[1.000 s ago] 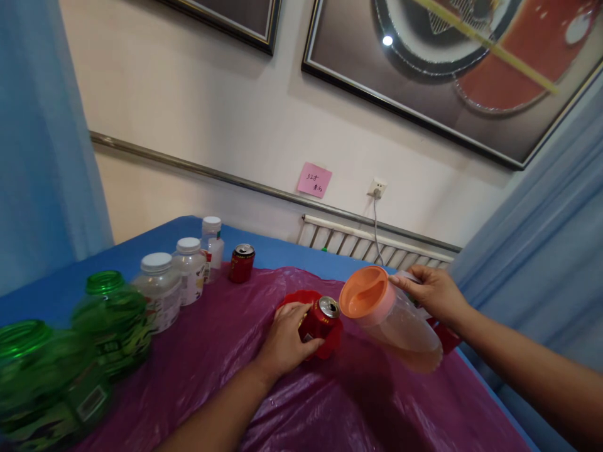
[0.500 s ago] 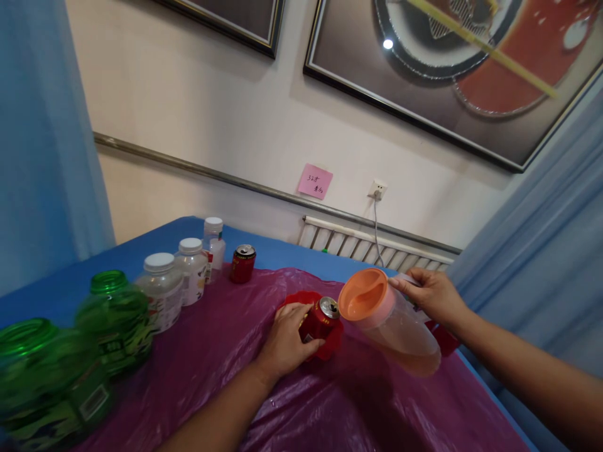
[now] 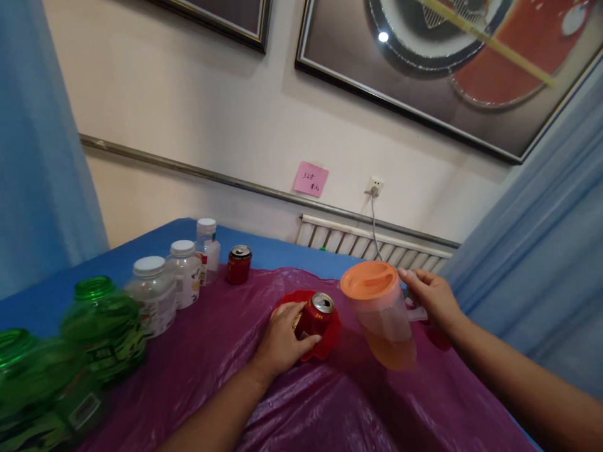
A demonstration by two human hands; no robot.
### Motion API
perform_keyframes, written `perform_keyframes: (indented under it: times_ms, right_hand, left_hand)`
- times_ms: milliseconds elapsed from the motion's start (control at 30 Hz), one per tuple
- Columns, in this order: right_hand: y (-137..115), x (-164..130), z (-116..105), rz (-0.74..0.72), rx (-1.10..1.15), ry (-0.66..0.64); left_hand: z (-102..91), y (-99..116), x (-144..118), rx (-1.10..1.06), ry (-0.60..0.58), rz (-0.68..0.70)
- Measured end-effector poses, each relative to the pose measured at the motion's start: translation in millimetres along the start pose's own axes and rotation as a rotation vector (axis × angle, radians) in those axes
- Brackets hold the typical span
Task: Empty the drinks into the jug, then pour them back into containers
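My left hand (image 3: pixel 281 336) is wrapped round a red drink can (image 3: pixel 316 316), whose opened top faces up. Under the can lies a red scalloped dish (image 3: pixel 333 336) on the purple plastic sheet. To the right, my right hand (image 3: pixel 432 295) grips the handle of a clear pitcher (image 3: pixel 384 320) with an orange lid. The pitcher leans slightly, and yellowish liquid fills its lower part. A small gap separates its lid from the can. Behind the pitcher and my right hand, a red object (image 3: pixel 439 338) is mostly hidden.
A row of containers runs along the left: green jars (image 3: pixel 101 333), white-capped clear jars (image 3: pixel 154 295), a small bottle (image 3: pixel 207 243) and another red can (image 3: pixel 240 264). Purple plastic sheet (image 3: pixel 211 358) covers much of the blue table (image 3: pixel 282 248). A radiator (image 3: pixel 346 237) stands behind.
My right hand has tipped the pitcher back toward upright, so its lid has moved away from the can. The left hand still holds the can, which stands straighter.
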State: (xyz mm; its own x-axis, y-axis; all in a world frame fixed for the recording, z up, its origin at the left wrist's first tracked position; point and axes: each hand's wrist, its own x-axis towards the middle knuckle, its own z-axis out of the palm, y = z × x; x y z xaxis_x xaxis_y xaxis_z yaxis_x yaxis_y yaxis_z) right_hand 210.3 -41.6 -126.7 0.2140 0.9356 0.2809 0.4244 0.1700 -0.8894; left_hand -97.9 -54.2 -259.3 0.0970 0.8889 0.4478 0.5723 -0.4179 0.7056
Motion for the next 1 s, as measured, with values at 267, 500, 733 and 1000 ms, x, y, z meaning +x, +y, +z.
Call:
perform_keyframes:
  times_ms: [267, 500, 733, 1000]
  right_hand:
    - [53.5, 6.0, 16.3, 0.02, 0.352, 0.287]
    - [90.5, -7.2, 35.3, 0.044, 0.425, 0.378]
    - [107.5, -20.4, 28.9, 0.065, 0.419, 0.429]
    - [109.8, -40.0, 19.5, 0.057, 0.34, 0.618]
  left_hand:
    - [4.5, -6.9, 1.3, 0.013, 0.046, -0.071]
    - [2.9, -4.3, 4.2, 0.043, 0.042, -0.088]
    - [4.6, -7.3, 6.0, 0.025, 0.02, -0.12]
    - [1.2, -7.5, 7.0, 0.022, -0.026, -0.151]
